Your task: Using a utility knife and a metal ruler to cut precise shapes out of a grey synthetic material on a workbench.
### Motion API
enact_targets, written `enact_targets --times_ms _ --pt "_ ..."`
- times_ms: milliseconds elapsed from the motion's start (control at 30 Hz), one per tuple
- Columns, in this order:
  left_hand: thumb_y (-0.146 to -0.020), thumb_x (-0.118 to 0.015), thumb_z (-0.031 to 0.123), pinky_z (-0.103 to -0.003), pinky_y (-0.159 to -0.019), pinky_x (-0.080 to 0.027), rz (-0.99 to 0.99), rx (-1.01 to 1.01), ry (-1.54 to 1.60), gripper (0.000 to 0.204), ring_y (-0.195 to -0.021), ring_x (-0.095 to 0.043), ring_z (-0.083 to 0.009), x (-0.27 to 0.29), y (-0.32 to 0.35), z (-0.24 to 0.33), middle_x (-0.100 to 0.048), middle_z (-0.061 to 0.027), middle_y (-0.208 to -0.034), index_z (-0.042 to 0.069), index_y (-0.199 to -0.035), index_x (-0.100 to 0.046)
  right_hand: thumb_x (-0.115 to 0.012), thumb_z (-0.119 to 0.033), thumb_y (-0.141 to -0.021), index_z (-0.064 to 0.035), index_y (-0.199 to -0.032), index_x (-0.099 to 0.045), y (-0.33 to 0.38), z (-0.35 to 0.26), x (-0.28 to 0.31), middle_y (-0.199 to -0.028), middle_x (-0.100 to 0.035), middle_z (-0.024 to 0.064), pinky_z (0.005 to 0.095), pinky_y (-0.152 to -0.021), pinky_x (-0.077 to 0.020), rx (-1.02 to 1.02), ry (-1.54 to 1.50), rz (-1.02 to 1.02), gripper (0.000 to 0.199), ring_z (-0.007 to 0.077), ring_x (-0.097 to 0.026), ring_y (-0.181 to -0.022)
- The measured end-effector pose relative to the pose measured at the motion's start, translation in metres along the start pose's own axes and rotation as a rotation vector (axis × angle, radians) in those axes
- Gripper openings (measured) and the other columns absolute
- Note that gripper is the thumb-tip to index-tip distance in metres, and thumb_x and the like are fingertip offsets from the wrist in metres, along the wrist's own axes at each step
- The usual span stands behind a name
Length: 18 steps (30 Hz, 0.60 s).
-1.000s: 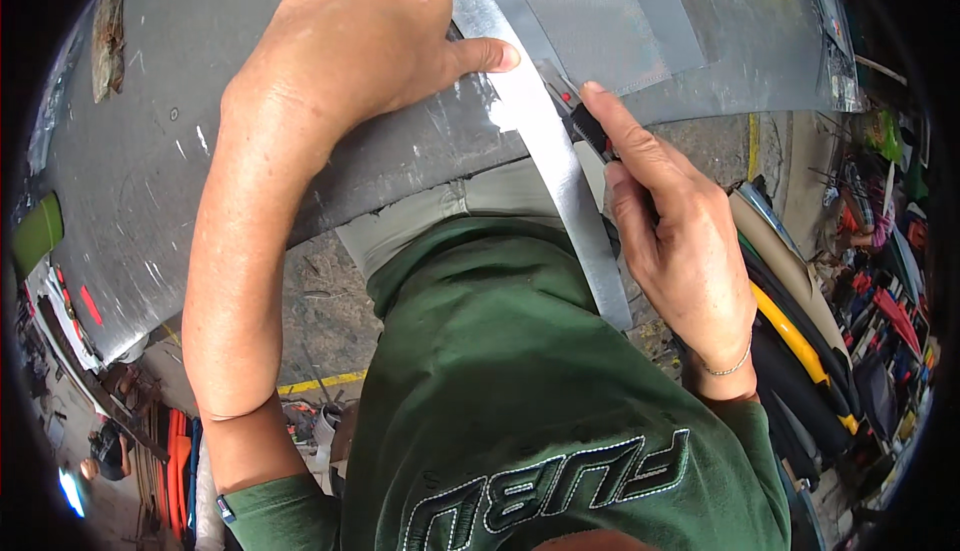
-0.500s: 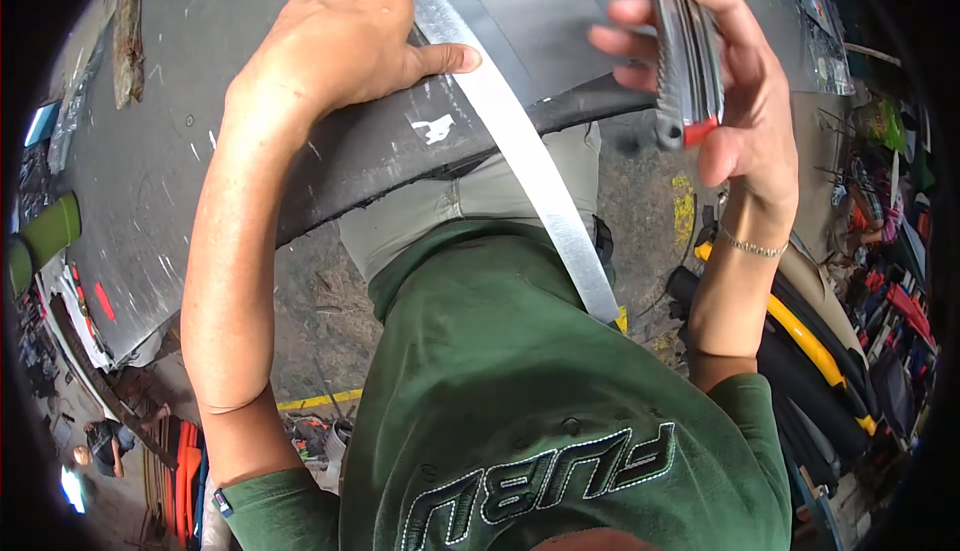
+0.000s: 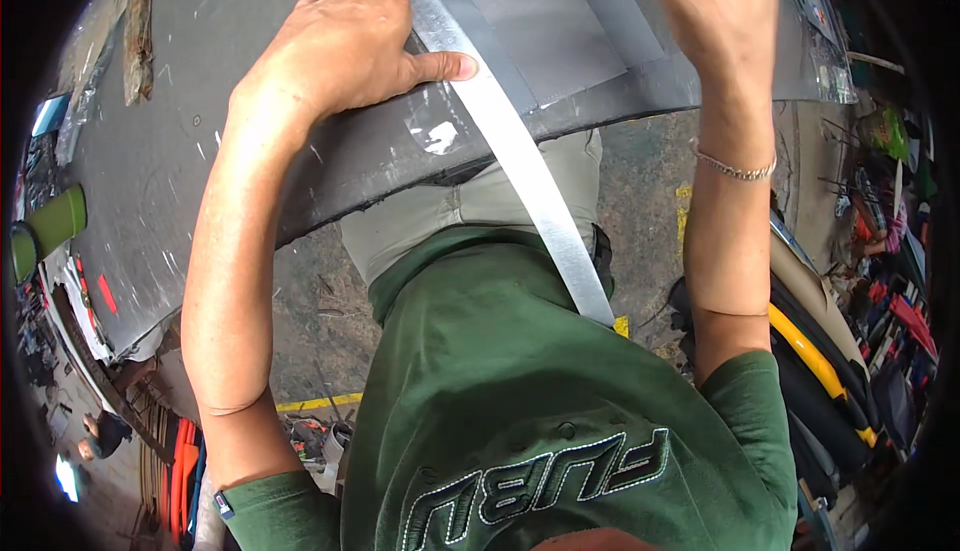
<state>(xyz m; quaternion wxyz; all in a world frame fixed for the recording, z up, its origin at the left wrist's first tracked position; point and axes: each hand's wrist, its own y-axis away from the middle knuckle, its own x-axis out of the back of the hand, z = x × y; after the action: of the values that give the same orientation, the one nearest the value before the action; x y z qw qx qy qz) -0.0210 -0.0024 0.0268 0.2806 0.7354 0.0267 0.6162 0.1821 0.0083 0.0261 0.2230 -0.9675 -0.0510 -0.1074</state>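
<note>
My left hand point(image 3: 345, 46) lies flat near the table's front edge, fingers stretched away from me and thumb out to the right. Its thumb presses on a long metal straightedge point(image 3: 520, 166), which runs from the table past the edge toward my waist. Beneath and to the right of the straightedge is flat grey sheet material point(image 3: 570, 46) with darker bands. At the upper right is my right hand point(image 3: 725, 11), over the table; the top of the picture cuts off its fingers, so anything in them is hidden.
The dark, scuffed worktable point(image 3: 230, 41) has a worn strip point(image 3: 138, 41) at its far left. A green roll point(image 3: 55, 221) sits by the left edge. Black and yellow rolls point(image 3: 805, 351) lean at the right. Another person point(image 3: 103, 434) appears at lower left.
My right hand has moved up and away from me, taking the grey-handled tool with a red end out of sight. My left hand stays put on the straightedge.
</note>
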Motion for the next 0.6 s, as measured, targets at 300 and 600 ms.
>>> enact_targets --times_ms 300,600 --pt "-0.087 -0.067 0.069 -0.047 -0.121 -0.035 0.014 -0.002 0.028 0.116 -0.144 -0.039 -0.0476 0.0 0.0 0.001 -0.035 -0.041 -0.15 -0.025 -0.144 -0.03 -0.061 -0.035 -0.105 0.001 -0.123 -0.062 -0.024 0.0 -0.035 -0.064 -0.058 0.0003 0.0246 -0.048 -0.0434 0.025 -0.378 -0.031 0.04 0.0098 -0.056 -0.049" --pt "-0.088 -0.068 0.067 -0.046 -0.121 -0.035 0.009 -0.007 -0.026 0.113 -0.144 -0.039 -0.0456 -0.001 -0.004 0.002 -0.036 -0.0364 -0.151 -0.021 -0.147 -0.029 -0.043 -0.057 -0.107 -0.0042 -0.108 -0.055 -0.019 0.029 -0.078 -0.063 -0.052 0.0011 0.0263 -0.037 -0.0366 -0.644 -0.583 -0.12 0.054 0.0123 -0.048 -0.042"
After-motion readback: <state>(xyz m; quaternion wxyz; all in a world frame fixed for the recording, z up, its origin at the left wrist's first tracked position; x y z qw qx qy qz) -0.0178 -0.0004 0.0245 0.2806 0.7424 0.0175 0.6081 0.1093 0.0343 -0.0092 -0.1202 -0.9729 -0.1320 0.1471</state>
